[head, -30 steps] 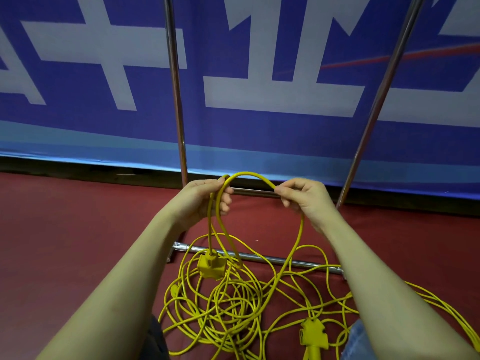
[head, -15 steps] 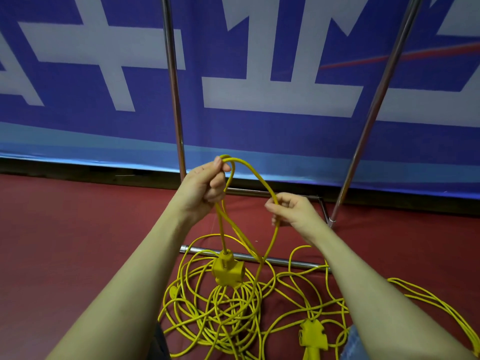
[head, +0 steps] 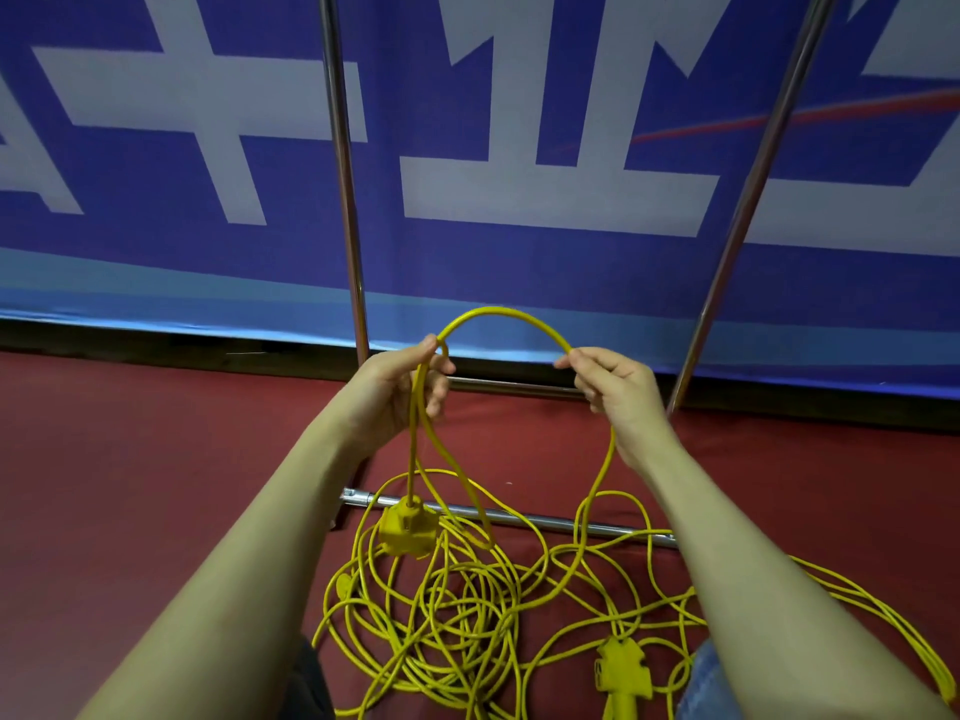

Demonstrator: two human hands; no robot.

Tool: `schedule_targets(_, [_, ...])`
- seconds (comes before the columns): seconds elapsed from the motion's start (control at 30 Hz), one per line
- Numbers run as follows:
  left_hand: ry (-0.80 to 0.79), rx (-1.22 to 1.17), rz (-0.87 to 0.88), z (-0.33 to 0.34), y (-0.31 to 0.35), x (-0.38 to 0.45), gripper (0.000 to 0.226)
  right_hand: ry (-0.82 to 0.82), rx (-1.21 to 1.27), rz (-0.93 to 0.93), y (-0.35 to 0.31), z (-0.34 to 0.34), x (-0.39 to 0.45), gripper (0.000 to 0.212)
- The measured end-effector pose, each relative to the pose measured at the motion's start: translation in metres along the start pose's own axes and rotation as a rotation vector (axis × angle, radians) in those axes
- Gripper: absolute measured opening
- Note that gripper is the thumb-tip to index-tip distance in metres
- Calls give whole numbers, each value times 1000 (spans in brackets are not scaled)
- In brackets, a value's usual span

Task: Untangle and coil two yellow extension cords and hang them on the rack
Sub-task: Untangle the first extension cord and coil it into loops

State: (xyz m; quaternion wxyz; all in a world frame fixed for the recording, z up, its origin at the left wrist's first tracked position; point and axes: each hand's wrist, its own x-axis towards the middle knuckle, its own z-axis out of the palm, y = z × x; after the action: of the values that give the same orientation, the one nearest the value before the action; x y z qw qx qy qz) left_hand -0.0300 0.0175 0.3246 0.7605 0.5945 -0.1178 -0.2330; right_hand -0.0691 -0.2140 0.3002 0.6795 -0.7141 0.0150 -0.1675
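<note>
A tangled heap of yellow extension cord (head: 457,605) lies on the red floor between my forearms. My left hand (head: 400,381) grips two strands of the cord, and a yellow socket block (head: 408,527) hangs from one of them just above the heap. My right hand (head: 615,387) pinches the same cord, which arches between both hands as a loop (head: 504,319). A second yellow socket block (head: 621,667) lies on the floor at the lower right. The metal rack's uprights (head: 345,200) rise right behind my hands.
The rack's low crossbar (head: 519,519) lies on the floor under the heap, with a second slanted upright (head: 748,200) to the right. A blue and white banner (head: 519,189) covers the wall behind. More cord (head: 883,615) trails off to the right.
My right hand has slid out to the right and up along the cord, widening the loop between both hands. The left hand has kept its grip and the socket block still hangs below.
</note>
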Motion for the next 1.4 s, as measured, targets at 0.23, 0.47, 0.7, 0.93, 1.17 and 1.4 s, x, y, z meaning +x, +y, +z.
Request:
schedule_targets(0.23, [19,180,-12,-2,-5,-3,29,43,-46,-29,7,2,3,16])
schedule_targets(0.47, [-47,46,-22,1,-13,3,26,159,51,-28,3,-1,6,17])
schedule_targets(0.7, [-165,108,-1,9,-23,6,21,14,-54,-93,-5,4,3,17])
schedule_targets(0.93, [-256,111,7,18,-18,4,23,-45,-63,-56,-7,5,1,7])
schedule_targets(1.17, [-25,-140,194,24,-6,9,23,-97,-169,88,22,-7,-3,8])
schedule_targets(1.4, [-43,94,154,30,-11,9,39,-61,-111,217,13,-2,-7,18])
